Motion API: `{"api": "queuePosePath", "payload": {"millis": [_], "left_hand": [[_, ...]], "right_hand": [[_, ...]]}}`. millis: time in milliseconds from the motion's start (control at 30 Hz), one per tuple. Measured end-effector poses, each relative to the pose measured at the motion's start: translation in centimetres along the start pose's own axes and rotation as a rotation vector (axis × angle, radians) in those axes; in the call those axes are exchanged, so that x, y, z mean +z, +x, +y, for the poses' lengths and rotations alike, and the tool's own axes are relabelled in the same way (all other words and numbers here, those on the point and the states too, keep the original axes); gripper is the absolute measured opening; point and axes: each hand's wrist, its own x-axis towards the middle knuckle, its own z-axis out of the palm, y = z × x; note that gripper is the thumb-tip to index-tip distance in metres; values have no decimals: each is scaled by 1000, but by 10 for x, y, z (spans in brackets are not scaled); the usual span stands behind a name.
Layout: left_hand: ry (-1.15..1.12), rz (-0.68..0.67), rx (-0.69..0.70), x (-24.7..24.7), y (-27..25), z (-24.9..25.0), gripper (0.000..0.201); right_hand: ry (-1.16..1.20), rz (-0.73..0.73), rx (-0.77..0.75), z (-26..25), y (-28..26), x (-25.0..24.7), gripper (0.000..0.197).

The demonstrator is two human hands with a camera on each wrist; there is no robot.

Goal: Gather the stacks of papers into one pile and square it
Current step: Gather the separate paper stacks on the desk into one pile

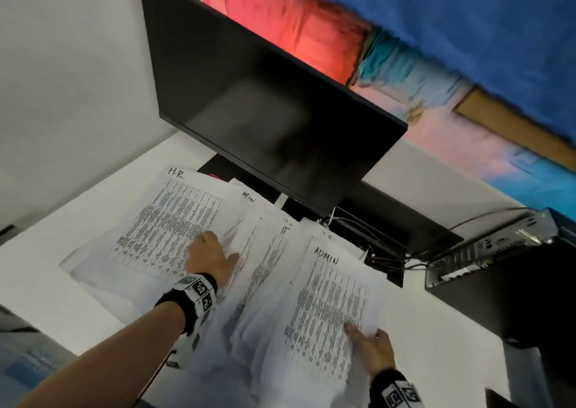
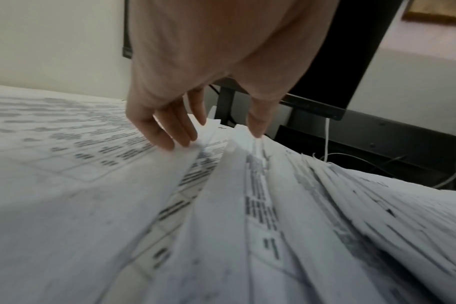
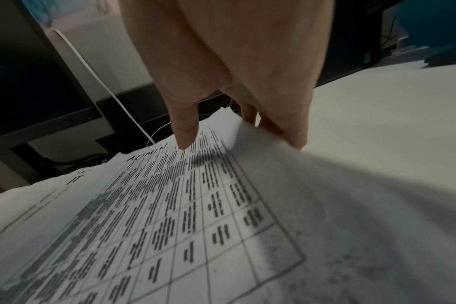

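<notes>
Several overlapping stacks of printed papers lie fanned across the white table. The sheet marked HR is at the left, and the ADMIN stack is at the right, with IT-marked sheets between them. My left hand rests on the middle sheets, and its straight fingers and thumb press either side of a raised ridge of paper. At the ADMIN stack's right edge, my right hand pinches it. The thumb is on top of the ADMIN stack and the fingers are under the lifted edge.
A black monitor on its stand rises right behind the papers. Cables trail behind the stacks. A small computer box sits on a dark surface at the right. The table's front edge runs past my left forearm.
</notes>
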Motion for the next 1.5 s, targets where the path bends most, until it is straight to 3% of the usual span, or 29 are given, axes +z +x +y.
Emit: {"api": "queuePosePath", "payload": {"millis": [33, 167, 267, 333, 467, 533, 600, 633, 767, 833, 900, 933, 1000, 1033, 1067, 1133, 1167, 1200, 1300, 1333, 1367, 1467, 1500], "left_hand": [[-31, -68, -6, -1, 0, -5, 78], [-104, -310, 75, 5, -11, 0, 86], [-44, -394, 159, 14, -22, 16, 84], [-1, -440, 204, 18, -27, 26, 83], [-127, -559, 214, 16, -26, 33, 82], [-227, -581, 233, 7, -21, 30, 78], [-334, -495, 194, -10, -11, 20, 75], [-329, -388, 176, -22, -2, 11, 73], [59, 103, -61, -82, 36, -36, 76], [171, 164, -256, -105, 53, -63, 93], [181, 123, -367, -115, 64, -89, 110], [187, 80, -363, -115, 69, -97, 113], [145, 18, -283, -111, 74, -104, 103], [103, -15, -226, -108, 74, -101, 96], [68, -56, -168, -104, 73, -97, 90], [17, -134, -90, -95, 70, -85, 87], [-22, -175, -73, -90, 69, -79, 89], [-54, -227, -67, -84, 67, -74, 94], [-47, -379, -8, -68, 58, -60, 105], [-42, -422, 13, -62, 54, -56, 105], [-42, -449, 45, -55, 49, -52, 104], [-9, -495, 69, -41, 36, -37, 96], [8, -494, 73, -39, 34, -32, 87]], "right_hand": [[30, 0, 11, 2, 12, 3, 112], [16, -113, 82, -65, -38, 31, 64], [-13, -168, 74, -77, -46, 46, 45], [16, -140, 67, -80, -46, 53, 52], [153, -97, 86, -69, -37, 50, 108], [156, -114, 134, -70, -43, 40, 92], [145, -136, 135, -70, -45, 28, 63], [157, -156, 129, -71, -51, 24, 58], [291, -213, 82, -60, -58, 11, 75], [319, -230, 88, -63, -65, 5, 52], [386, -203, 128, -66, -73, 4, 30], [411, -199, 129, -66, -77, 6, 38], [394, -216, 147, -59, -75, 12, 100], [365, -217, 168, -52, -71, 14, 121], [339, -223, 203, -49, -75, 17, 118], [294, -259, 246, -49, -83, 26, 85], [300, -268, 248, -49, -84, 30, 79], [292, -257, 244, -49, -86, 35, 82], [257, -197, 184, -48, -82, 54, 126], [239, -188, 165, -47, -80, 59, 132], [238, -192, 154, -50, -81, 64, 124], [254, -216, 127, -73, -98, 82, 57], [277, -227, 137, -77, -98, 84, 44]]}}
